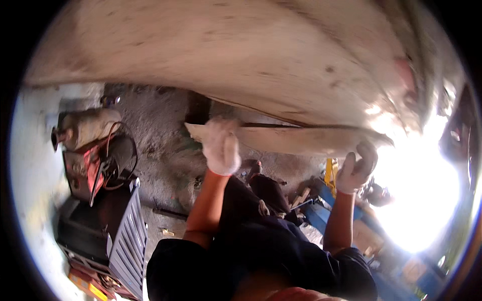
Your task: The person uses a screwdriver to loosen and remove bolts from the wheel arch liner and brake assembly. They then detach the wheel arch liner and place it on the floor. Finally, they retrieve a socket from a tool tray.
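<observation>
Above me spreads a dusty beige curved surface (pixel 216 45), with a long pale strip panel (pixel 296 139) along its lower edge. My left hand (pixel 222 148), in a whitish glove, is raised over the strip's left part; motion blurs its fingers, and whether it grips the strip cannot be seen. At the strip's right part is my right hand (pixel 356 168), also gloved, its thumb apart from the loosely curved fingers. Strong glare washes out the area right of it.
At the left, a dirty metal cylinder (pixel 90 128) lies among hoses and a red item (pixel 93 165), above a black ribbed metal cabinet (pixel 125 241) by a pale wall. A yellow object (pixel 330 175) and blue structure (pixel 324 199) stand right. My legs show below on rough concrete (pixel 160 150).
</observation>
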A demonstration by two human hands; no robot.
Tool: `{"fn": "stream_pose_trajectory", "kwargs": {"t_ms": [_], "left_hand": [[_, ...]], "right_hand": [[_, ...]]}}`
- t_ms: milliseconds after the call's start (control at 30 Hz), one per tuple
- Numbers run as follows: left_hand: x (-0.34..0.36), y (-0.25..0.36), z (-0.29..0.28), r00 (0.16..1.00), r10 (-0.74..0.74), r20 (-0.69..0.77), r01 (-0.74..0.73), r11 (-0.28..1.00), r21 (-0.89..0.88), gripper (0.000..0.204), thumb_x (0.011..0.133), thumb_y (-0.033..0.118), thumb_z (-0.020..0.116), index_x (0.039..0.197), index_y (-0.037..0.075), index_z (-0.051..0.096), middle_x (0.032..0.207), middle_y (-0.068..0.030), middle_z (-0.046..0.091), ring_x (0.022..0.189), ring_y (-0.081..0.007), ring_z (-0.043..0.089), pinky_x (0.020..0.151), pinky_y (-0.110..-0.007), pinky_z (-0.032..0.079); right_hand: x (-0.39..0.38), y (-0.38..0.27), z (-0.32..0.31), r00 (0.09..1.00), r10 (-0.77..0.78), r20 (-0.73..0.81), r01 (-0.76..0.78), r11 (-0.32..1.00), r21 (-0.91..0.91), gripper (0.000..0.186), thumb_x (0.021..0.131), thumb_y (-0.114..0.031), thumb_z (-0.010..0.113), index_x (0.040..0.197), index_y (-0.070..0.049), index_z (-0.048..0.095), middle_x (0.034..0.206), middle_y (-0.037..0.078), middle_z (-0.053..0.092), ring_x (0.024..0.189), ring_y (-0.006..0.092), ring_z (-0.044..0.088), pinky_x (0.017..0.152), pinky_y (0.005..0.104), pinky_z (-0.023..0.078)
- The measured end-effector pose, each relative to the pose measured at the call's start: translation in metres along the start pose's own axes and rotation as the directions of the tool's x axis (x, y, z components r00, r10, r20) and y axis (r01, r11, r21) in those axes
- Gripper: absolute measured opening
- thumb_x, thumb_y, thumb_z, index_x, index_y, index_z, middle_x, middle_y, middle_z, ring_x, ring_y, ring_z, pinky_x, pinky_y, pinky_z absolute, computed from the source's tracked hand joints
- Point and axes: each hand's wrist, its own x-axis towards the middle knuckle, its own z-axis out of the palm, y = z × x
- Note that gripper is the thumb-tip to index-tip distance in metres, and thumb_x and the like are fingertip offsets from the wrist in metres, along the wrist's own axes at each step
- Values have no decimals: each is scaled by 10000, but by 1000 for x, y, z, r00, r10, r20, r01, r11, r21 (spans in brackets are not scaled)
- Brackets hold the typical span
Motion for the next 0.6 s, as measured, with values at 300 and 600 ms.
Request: {"fn": "stream_pose_trajectory", "kwargs": {"t_ms": [300, 600], "left_hand": [[54, 40, 24, 941, -23, 339, -14, 994, 107, 210, 833, 175, 607, 706, 9, 594, 687, -176, 601, 632, -364, 555, 602, -428, 442], [52, 41, 50, 949, -224, 220, 123, 910, 396, 440, 909, 397, 594, 679, 22, 587, 642, -172, 579, 604, -362, 570, 559, -430, 443]], "right_hand": [[-101, 23, 74, 155, 450, 879, -397, -787, 473, 617, 977, -465, 380, 1413, -28, 394, 1419, 195, 445, 1300, 356, 422, 1065, 504, 341], [-53, -30, 154, 493, 323, 808, -232, -846, 480, 638, 958, -548, 325, 1429, -123, 382, 1486, 104, 390, 1340, 319, 384, 1085, 520, 313]]}}
